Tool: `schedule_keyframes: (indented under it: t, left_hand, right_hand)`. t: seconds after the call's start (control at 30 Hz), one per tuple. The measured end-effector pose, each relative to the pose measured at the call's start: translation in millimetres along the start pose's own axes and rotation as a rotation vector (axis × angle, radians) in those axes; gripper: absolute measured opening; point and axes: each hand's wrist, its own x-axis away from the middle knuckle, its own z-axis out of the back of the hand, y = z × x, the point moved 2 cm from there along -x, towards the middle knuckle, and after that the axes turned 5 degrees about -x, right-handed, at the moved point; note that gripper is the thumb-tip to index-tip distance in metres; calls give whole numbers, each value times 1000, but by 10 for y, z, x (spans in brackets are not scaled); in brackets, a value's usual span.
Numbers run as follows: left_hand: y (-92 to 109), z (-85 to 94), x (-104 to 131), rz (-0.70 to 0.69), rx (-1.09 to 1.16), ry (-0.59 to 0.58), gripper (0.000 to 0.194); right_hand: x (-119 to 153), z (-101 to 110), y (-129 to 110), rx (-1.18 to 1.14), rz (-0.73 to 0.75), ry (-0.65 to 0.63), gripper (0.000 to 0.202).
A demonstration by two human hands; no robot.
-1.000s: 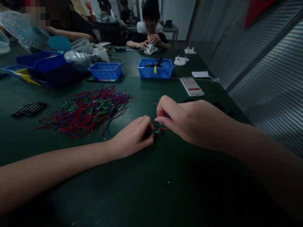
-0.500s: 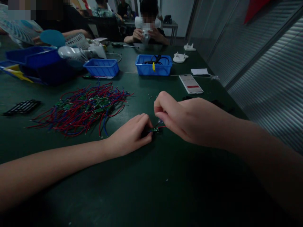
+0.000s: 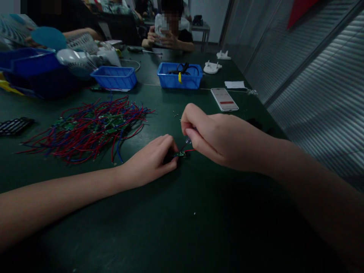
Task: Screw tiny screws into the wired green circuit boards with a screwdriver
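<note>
Near the middle of the green table, my left hand (image 3: 155, 159) rests with its fingers pinched on a small green circuit board (image 3: 181, 154). A red wire (image 3: 189, 150) runs from the board's right end toward my right hand (image 3: 214, 138). That hand is closed just above and right of the board, around a small tool with a clear part (image 3: 188, 140) showing below the fingers. The tool's thin dark shaft slants down to the board; most of the tool is hidden. To the left lies a heap of boards with red and blue wires (image 3: 96, 129).
Beyond the hands are a blue bin with black cables (image 3: 179, 81), a smaller blue bin (image 3: 115, 79) and a phone (image 3: 224, 99). Larger blue bins (image 3: 34, 72) and fan parts stand at the far left. Across the table a person holds a white object (image 3: 160, 32).
The whole view has shifted, so the table items sit slightly further left and higher. Both hands keep their grips at the board. The person opposite has raised the white object and moved it left.
</note>
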Motion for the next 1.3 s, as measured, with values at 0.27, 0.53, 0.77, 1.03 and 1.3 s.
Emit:
schedule_keyframes:
  t: [0.27,0.53,0.77,1.03,1.3]
  left_hand:
    - [-31,-30,9,-4,-27,7,15]
    - [5,-3,-3,5,-2,-4,14]
    - [-10,-11,7,5,-25,-1,17]
    - [-10,-16,8,-12,-27,1,17]
    - [-19,-15,-11,-9,-19,-38,21]
  right_hand:
    - [24,-74,-5,324,-98,212,57]
    - [7,19,-20,58,15,-7,32]
    - [5,-50,12,279,-130,180,59]
    - [10,-9,-64,-15,47,-14,32]
    - [25,-60,-62,249,-61,172,48]
